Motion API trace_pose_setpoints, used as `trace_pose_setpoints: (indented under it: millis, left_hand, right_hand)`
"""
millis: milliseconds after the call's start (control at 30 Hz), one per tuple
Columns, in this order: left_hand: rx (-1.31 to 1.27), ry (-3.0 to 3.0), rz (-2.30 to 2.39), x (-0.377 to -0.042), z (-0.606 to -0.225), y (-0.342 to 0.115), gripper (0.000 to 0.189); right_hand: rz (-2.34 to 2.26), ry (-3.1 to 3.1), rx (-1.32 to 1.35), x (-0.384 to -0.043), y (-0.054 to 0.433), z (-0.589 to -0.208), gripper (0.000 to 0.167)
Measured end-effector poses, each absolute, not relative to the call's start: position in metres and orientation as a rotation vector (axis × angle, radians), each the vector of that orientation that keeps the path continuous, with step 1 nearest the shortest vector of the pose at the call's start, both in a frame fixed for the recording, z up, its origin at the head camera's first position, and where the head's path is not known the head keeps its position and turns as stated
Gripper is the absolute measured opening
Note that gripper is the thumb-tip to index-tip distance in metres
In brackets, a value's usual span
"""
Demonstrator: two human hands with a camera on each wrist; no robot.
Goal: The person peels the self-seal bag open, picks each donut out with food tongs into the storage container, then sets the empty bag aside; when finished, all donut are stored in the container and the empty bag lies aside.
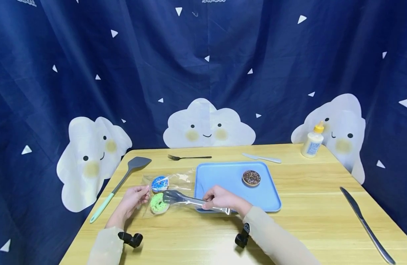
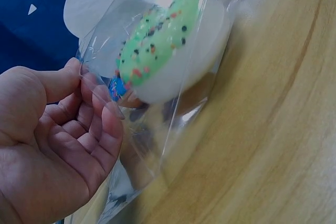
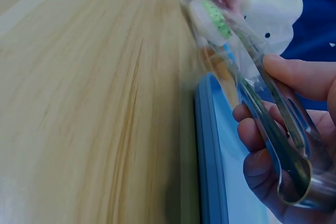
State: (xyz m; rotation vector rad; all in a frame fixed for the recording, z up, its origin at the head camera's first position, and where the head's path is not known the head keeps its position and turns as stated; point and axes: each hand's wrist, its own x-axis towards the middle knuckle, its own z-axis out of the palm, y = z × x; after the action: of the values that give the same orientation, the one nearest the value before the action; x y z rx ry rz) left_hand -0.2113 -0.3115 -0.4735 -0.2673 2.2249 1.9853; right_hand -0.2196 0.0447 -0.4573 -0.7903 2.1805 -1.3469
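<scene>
Right hand (image 1: 220, 199) grips a pair of metal tongs (image 1: 193, 201) by the handle end, fingers and thumb curled round both arms; the tong tips reach inside a clear plastic bag (image 1: 172, 186) toward a green-iced doughnut (image 1: 158, 203). In the right wrist view the tong arms run along either side of that doughnut, but whether they actually clamp it cannot be told. Left hand (image 1: 132, 201) pinches the bag's film at its left edge between thumb and fingertips, the other fingers loosely bent, as the left wrist view shows. A blue-iced doughnut (image 1: 159, 183) lies in the same bag, just behind the green one.

Hazards, as judged from this position:
- Grip loss. If the tips bear only on the icing, the green doughnut may slip out and drop back into the bag or onto the table (image 1: 309, 224).
- Film caught in the tips. Loose plastic lies close around the tongs; a pull could drag or tear the bag.
- Bag shift. A weak left-hand pinch would let the whole bag slide with the tongs.
- Icing damage from excess squeeze.

A blue tray (image 1: 223, 178) sits just right of the bag, with a chocolate doughnut (image 1: 251, 177) on it. A spatula (image 1: 119, 186) lies well to the left.
</scene>
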Motion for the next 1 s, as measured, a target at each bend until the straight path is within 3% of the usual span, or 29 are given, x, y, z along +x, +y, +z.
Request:
trace_pose_setpoints:
  millis: [1000]
  left_hand:
    - [-0.254, 2.214, 1.990, -0.213, -0.472, -0.309, 0.037]
  right_hand:
    - [-1.537, 2.210, -0.659, -0.209, 0.131, -0.455, 0.021]
